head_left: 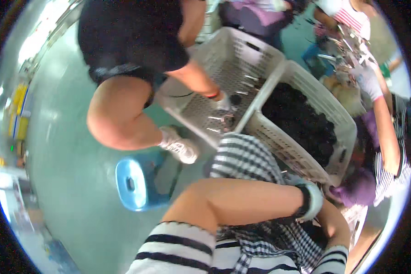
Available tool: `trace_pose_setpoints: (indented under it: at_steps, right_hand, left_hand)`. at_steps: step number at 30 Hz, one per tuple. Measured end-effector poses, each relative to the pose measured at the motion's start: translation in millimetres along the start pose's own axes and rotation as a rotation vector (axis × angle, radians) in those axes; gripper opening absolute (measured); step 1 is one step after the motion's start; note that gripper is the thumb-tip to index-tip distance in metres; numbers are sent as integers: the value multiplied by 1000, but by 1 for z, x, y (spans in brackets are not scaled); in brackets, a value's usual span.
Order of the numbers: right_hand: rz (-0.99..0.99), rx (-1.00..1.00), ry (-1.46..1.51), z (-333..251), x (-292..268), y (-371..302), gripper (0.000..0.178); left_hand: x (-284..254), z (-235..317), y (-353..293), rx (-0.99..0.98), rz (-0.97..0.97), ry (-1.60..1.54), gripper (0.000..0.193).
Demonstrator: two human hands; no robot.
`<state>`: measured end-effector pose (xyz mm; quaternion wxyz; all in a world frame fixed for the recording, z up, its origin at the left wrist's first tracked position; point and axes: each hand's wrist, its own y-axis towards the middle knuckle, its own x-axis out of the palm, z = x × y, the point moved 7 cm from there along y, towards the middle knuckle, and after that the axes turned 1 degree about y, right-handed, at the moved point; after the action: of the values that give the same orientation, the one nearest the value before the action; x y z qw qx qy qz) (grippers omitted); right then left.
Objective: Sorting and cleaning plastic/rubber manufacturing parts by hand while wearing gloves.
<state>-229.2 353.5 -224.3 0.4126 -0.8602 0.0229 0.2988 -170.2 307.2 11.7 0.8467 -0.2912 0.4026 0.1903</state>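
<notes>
My left hand (pixel 313 201), in a pale glove with a dark cuff, lies across my body by my right wrist. Its fingers are hidden. My right forearm comes up from the lower right, and my right hand (pixel 294 179) seems to be the pale gloved patch beyond the left one, mostly covered. Whether either hand holds anything does not show. Both are nearest the front corner of a pale plastic crate (pixel 287 157) full of small black pieces (pixel 299 123). Black-and-white checked cloth (pixel 246 157) covers my lap and knee.
A second pale crate (pixel 194 64) adjoins it, holding scattered metal parts (pixel 249 84). A co-worker's gloved hand (pixel 222 104) reaches inside. Another gloved hand (pixel 365 80) at right is beside a bunch of metal parts (pixel 347 50). A blue stool (pixel 141 182) stands at left.
</notes>
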Motion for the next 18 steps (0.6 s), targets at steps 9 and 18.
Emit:
trace_pose_setpoints:
  at_steps: [9,18]
  right_hand:
    - [377,-150,-373,-67,-96,-84,31]
    - [835,-27,79,9,-203,-198,32]
  left_hand:
    - [-66,-10,12,51,599,-64,30]
    - [-101,-65,-203,-6,1295,-475,33]
